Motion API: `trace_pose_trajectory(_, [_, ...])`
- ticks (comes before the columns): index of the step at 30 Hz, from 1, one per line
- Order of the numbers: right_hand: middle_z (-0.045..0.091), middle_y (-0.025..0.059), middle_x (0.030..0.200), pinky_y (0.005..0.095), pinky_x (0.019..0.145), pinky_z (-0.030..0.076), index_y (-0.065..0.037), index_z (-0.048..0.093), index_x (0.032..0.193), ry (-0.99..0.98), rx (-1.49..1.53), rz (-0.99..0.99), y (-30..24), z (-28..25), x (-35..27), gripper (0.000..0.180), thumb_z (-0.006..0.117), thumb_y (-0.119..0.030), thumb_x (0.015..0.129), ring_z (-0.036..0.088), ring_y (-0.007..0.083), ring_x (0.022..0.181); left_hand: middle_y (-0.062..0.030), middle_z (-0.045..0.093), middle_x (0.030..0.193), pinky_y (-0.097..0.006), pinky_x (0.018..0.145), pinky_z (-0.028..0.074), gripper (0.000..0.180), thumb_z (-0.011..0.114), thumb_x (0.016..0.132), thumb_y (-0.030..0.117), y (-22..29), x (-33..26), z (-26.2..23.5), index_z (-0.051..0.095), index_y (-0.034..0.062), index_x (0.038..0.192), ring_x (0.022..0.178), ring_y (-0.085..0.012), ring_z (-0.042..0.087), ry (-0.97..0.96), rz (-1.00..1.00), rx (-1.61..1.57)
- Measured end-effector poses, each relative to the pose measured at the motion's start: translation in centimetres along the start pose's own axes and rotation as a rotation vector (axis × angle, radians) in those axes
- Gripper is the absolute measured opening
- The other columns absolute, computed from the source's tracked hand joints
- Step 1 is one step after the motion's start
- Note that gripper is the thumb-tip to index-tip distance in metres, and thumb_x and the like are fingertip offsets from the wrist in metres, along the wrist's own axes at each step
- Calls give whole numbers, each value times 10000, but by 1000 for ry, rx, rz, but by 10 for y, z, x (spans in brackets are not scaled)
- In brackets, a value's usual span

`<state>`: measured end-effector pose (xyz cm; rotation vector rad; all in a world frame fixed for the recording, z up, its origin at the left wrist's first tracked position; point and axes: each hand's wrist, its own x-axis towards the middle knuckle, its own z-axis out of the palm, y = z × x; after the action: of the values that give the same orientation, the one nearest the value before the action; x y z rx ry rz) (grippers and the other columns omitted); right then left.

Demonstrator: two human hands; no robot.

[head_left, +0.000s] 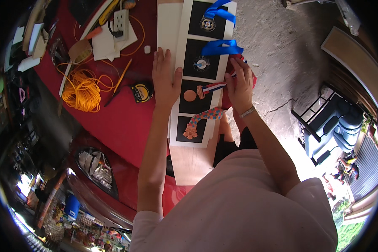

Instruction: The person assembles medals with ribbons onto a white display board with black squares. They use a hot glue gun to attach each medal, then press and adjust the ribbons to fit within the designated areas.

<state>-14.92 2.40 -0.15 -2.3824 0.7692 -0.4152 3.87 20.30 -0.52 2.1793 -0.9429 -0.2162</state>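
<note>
Red surface [126, 122] cluttered upper left, left hand [166, 82] flat, open on white medal board [197, 71] edge, right hand [240, 86] pinching striped ribbon [214, 87], bare concrete floor [273, 50] right.

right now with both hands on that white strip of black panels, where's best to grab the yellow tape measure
Grip the yellow tape measure across its two flat side faces, coming straight down from above. It lies flat on the red table, just left of the left hand, clear of the orange cord coil and the pencil, so nothing blocks it.
</note>
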Motion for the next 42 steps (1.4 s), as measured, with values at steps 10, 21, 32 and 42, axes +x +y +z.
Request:
trace_pose_trajectory(10, [594, 121, 1334, 477, 989, 460, -123, 651, 1277, -76, -62, -31, -17, 5, 22, 408, 756, -150, 883, 571, 366, 1169, -299, 269, 1677, -620, 1233, 230, 673, 653, 1009, 347, -12, 39, -1, 428, 102, 1594, 1561, -490, 239, -152, 41, 56])
trace_pose_trajectory(21, [667, 132, 1130, 477, 907, 496, -87, 656, 1008, -157, -115, 90, -36, 12, 46, 255, 801, -250, 877, 638, 355, 1053, -385, -13, 1686, -700, 1217, 151, 1467, 820, 622, 809, 8, 40, 26, 93, 114, 1690, 1563, -578, 47, -117, -224, 227])
trace_pose_trajectory(32, [759, 199, 1021, 487, 838, 604, -58, 747, 1018, -699, -283, 258, -46, 7, 109, 398, 804, -422, 868, 748, 384, 983, -397, -8, 1678, -703, 1213, 163, 1595, 829, 518, 852, 9, 39, 34, 22, 141, 1695, 1570, -564, 57, -123, -313, 253])
trace_pose_trajectory(42, [771, 173, 1071, 459, 850, 620, -85, 782, 1044, -719, -473, 249, -63, 15, 117, 338, 822, -370, 866, 759, 362, 1026, -396, -9, 1679, -663, 1233, 183, 1612, 827, 504, 838, 20, 44, 35, -4, 133, 1692, 1574, -553, 65, -174, -392, 330])
